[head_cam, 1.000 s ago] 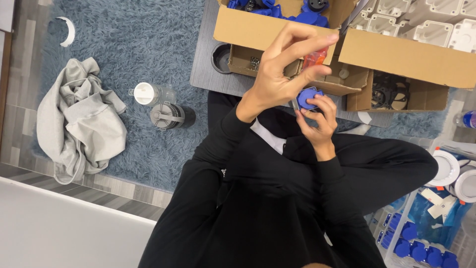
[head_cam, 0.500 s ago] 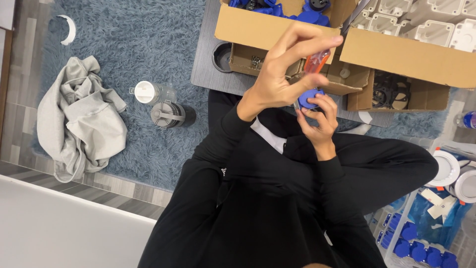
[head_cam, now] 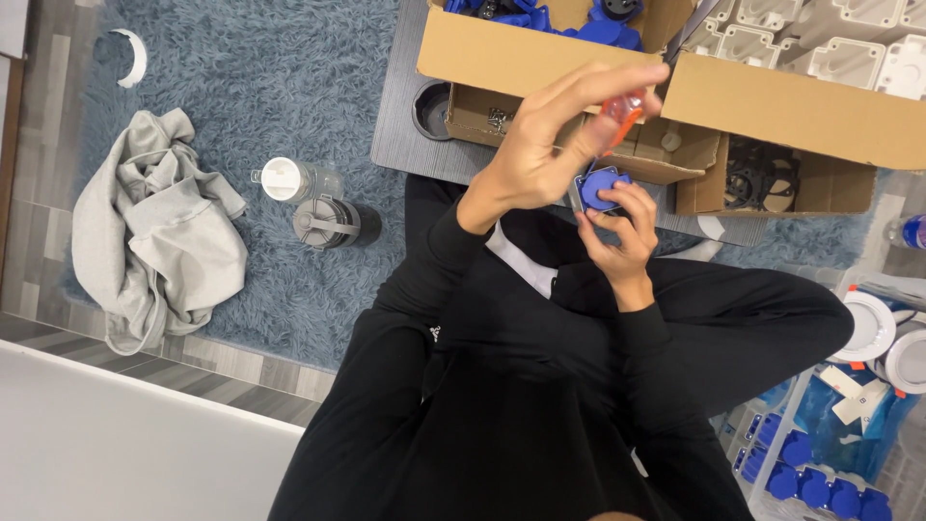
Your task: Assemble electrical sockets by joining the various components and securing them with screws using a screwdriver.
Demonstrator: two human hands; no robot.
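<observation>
Blue socket part above grey table, shaggy blue rug.

You sat on a shaggy blue-grey rug that covered a floor of grey wood-look planks. A low grey table stood ahead of you, and a white surface ran along the lower left. Even, soft light fell across the room without hard shadows.
</observation>
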